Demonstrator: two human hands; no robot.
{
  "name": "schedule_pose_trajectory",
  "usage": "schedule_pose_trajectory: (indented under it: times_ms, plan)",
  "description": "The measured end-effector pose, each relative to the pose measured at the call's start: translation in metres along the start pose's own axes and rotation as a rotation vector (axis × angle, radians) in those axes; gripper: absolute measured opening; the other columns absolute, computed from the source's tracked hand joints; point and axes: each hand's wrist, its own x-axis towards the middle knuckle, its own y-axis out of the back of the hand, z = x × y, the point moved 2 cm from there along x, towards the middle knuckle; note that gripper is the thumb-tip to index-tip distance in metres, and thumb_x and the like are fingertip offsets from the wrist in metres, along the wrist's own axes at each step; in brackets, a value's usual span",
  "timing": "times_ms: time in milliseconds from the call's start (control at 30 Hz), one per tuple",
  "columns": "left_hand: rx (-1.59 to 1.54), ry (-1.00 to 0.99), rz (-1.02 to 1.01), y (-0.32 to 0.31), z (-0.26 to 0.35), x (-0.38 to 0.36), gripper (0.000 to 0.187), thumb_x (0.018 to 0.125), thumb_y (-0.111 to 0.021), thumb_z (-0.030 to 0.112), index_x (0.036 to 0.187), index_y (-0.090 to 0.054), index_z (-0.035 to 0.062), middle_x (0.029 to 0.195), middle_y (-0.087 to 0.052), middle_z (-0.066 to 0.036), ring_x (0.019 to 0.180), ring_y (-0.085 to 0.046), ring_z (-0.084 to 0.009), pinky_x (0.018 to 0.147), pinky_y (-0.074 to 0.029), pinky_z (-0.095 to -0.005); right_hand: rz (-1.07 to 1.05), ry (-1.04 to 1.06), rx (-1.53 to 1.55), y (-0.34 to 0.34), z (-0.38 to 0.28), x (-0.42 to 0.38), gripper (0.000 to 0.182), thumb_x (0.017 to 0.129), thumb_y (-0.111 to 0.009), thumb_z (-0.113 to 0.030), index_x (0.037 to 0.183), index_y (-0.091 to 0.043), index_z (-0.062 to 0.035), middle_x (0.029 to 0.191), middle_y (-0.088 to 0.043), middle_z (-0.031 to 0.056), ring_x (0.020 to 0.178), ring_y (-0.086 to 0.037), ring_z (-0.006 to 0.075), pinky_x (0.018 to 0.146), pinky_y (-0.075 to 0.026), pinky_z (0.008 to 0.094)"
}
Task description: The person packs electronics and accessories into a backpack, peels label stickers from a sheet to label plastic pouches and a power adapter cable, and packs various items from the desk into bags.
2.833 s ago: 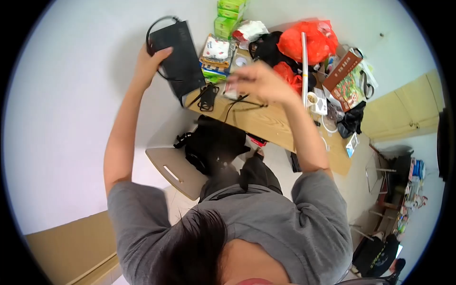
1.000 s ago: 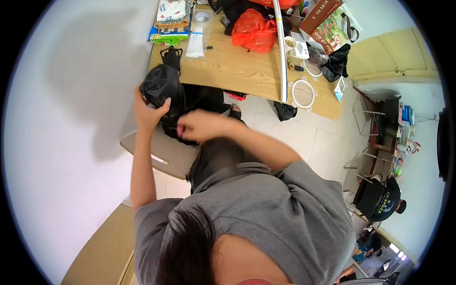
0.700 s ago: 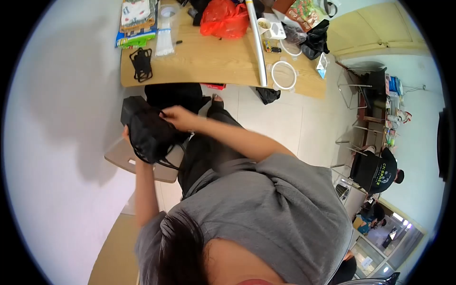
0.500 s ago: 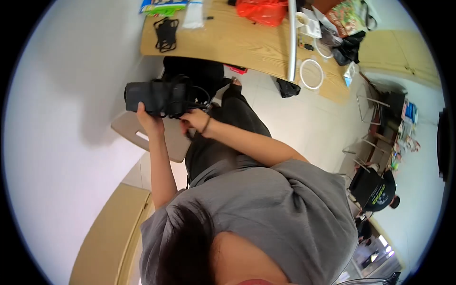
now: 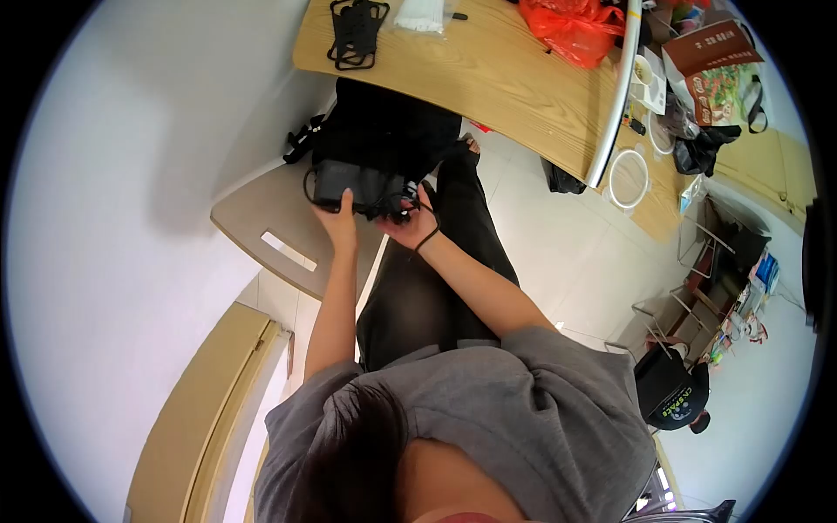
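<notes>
I see the black boxy device (image 5: 347,181) held over the tan chair (image 5: 261,209), the left hand's (image 5: 338,222) grip closed on its body, the right hand's (image 5: 408,228) around bundled black cable (image 5: 394,207) at its four o'clock end. A black backpack (image 5: 384,122) lies at one; beyond, the wooden desk (image 5: 488,74) carries a red plastic bag (image 5: 575,39) at two.

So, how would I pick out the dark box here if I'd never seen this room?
Find the wooden table, then the beige seat below its left end. Over it, the person's left hand grips the dark box, with the right hand near its other end. Unlike the larger, soft-looking black bag behind, it has flat faces and a cord looping from its left end.
</notes>
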Motion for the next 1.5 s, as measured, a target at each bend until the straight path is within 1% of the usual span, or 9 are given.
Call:
schedule_pose_trajectory:
  times_ms: [333, 633, 900, 1000, 1067, 1133, 1200, 1333, 1500]
  plan:
    - [-0.233, -0.073, -0.224, -0.085, 0.056, 0.073, 0.064, 0.072, -0.071, -0.003, 0.124, -0.035, 0.0045, 0.119, -0.045, -0.011, 0.109, -0.047, -0.0215, 0.096, -0.037, -0.0301, -0.449, 0.417, 0.0, -0.093, -0.059, 0.124, 0.062, 0.087, -0.044, -0.055, 0.126, -0.045, -0.0053, 0.126, -0.047, 0.0131, 0.115, -0.045, 0.0295, 0.093, -0.039, 0.0444]
    - [-0.068, 0.472, -0.377, -0.084, -0.079, 0.175, 0.074, 0.072, -0.074, 0.013, 0.131, -0.028, 0.0062, 0.124, -0.043, -0.015, 0.111, -0.049, -0.0269, 0.09, -0.046, -0.0419, 0.378, 0.672, -0.333, 0.059, -0.118, 0.135, 0.054, 0.094, -0.035, -0.042, 0.133, -0.036, -0.0044, 0.126, -0.048, 0.0162, 0.116, -0.046, 0.0319, 0.092, -0.039, 0.048]
    - [0.728, 0.33, -0.423, -0.143, -0.091, 0.178, 0.077, 0.079, -0.069, 0.029, 0.133, -0.025, -0.0041, 0.117, -0.049, -0.025, 0.098, -0.057, -0.0312, 0.078, -0.052, -0.0353, 0.576, 1.226, -0.916, 0.021, -0.172, 0.101, 0.075, 0.082, -0.062, -0.038, 0.138, -0.025, -0.0034, 0.139, -0.033, 0.0151, 0.126, -0.035, 0.0268, 0.103, -0.027, 0.0368]
    - [1.114, -0.681, -0.258, -0.121, -0.129, 0.18, 0.073, 0.077, -0.068, 0.032, 0.133, -0.033, 0.0017, 0.118, -0.049, -0.026, 0.099, -0.054, -0.0398, 0.079, -0.048, -0.0448, 0.292, 1.02, -1.082, -0.001, -0.2, 0.115, 0.08, 0.079, -0.067, -0.032, 0.14, -0.023, -0.0039, 0.138, -0.033, 0.0175, 0.125, -0.034, 0.0281, 0.103, -0.028, 0.0353]
    - [1.386, -0.132, -0.158, -0.143, -0.07, 0.151, 0.062, 0.079, -0.064, 0.033, 0.134, -0.038, 0.0196, 0.119, -0.048, -0.022, 0.106, -0.047, -0.0406, 0.088, -0.039, -0.0509, 0.384, 0.939, -1.298, -0.015, -0.185, 0.139, 0.086, 0.078, -0.066, -0.037, 0.142, -0.017, -0.0064, 0.143, -0.023, 0.021, 0.13, -0.027, 0.0324, 0.104, -0.027, 0.0382]
    - [1.57, -0.785, -0.132, -0.142, -0.095, 0.154, 0.051, 0.086, -0.053, 0.029, 0.135, -0.038, 0.0203, 0.134, -0.038, -0.018, 0.117, -0.04, -0.0426, 0.096, -0.032, -0.0571, 0.627, 0.926, -1.583, -0.015, -0.164, 0.162, 0.092, 0.078, -0.062, -0.046, 0.144, -0.009, -0.0103, 0.146, -0.012, 0.0223, 0.131, -0.022, 0.0399, 0.106, -0.024, 0.0426]
    - [1.529, -0.67, -0.537, -0.15, -0.127, 0.149, 0.046, 0.092, -0.04, 0.034, 0.136, -0.037, 0.0216, 0.143, -0.029, -0.013, 0.126, -0.032, -0.0417, 0.102, -0.024, -0.0587, 0.599, 0.747, -1.72, -0.019, -0.163, 0.16, 0.092, 0.079, -0.057, -0.052, 0.145, -0.005, -0.0129, 0.148, -0.005, 0.021, 0.132, -0.017, 0.0433, 0.107, -0.022, 0.0459]
    - [1.576, -0.545, -0.6, -0.143, -0.119, 0.135, 0.047, 0.094, -0.032, 0.037, 0.14, -0.03, 0.0248, 0.148, -0.02, -0.008, 0.13, -0.027, -0.0393, 0.103, -0.02, -0.0607, 0.096, 0.68, -1.995, -0.008, -0.194, 0.158, 0.077, 0.086, -0.048, -0.046, 0.144, -0.011, -0.0117, 0.149, -0.005, 0.0203, 0.136, -0.011, 0.0373, 0.109, -0.019, 0.0459]
    - [1.648, -0.299, -0.661, -0.138, -0.102, 0.143, 0.048, 0.094, -0.034, 0.036, 0.141, -0.028, 0.0275, 0.15, -0.016, -0.006, 0.129, -0.03, -0.0379, 0.102, -0.02, -0.0621, 0.136, 0.412, -2.346, -0.057, -0.187, 0.143, 0.072, 0.083, -0.055, -0.041, 0.14, -0.025, -0.0094, 0.145, -0.024, 0.018, 0.133, -0.024, 0.0344, 0.107, -0.023, 0.0415]
